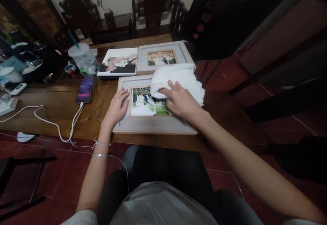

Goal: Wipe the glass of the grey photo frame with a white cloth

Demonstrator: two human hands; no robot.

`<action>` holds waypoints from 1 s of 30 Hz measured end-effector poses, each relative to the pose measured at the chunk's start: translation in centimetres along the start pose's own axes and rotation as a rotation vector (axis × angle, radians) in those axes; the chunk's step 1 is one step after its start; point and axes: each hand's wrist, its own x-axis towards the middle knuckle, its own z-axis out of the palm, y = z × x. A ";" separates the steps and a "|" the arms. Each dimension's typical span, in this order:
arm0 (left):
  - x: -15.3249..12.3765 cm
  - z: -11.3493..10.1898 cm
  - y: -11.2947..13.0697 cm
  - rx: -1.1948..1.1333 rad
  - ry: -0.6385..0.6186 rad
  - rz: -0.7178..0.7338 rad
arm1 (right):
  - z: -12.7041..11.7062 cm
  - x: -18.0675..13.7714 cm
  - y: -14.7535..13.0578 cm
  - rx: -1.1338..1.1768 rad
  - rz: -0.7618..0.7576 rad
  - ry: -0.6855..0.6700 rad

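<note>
A picture frame point(155, 126) with a pale wide border and a wedding photo inside lies face up at the table's front edge. My left hand point(117, 106) rests on its left border, fingers stretched out and the thumb apart. Over the frame's upper right part, my right hand point(181, 101) presses down a fluffy white cloth point(176, 76), its fingers partly tucked into a fold. The cloth hides that corner of the photo and overlaps a second picture frame point(141, 59) lying behind. Left of that frame is a photo panel point(130, 70) with a blurred picture.
A phone point(85, 90) with a white charging cable point(55, 124) lies to the left. Behind it stand a lidded cup point(78, 49) with a straw and a crumpled clear plastic bag point(89, 63). A power strip point(7, 105) sits at far left; dark carved chairs point(155, 3) stand beyond the wooden table point(99, 116).
</note>
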 end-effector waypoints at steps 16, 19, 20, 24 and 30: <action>0.2 0.2 -0.3 -0.034 -0.004 0.010 | -2.6 -9.3 -2.5 0.110 -0.195 -0.176; 0.2 0.3 -0.4 -0.027 0.009 0.016 | -1.6 -6.4 -1.8 0.124 -0.175 -0.142; 0.2 0.3 -0.4 -0.025 0.014 0.018 | -1.2 -5.3 -1.5 0.119 -0.160 -0.105; 0.1 0.2 -0.3 -0.028 0.009 0.012 | 0.2 -1.5 -0.3 0.062 -0.065 -0.011; 0.1 0.1 -0.4 -0.039 0.010 0.010 | 0.6 0.3 0.1 0.033 -0.036 0.026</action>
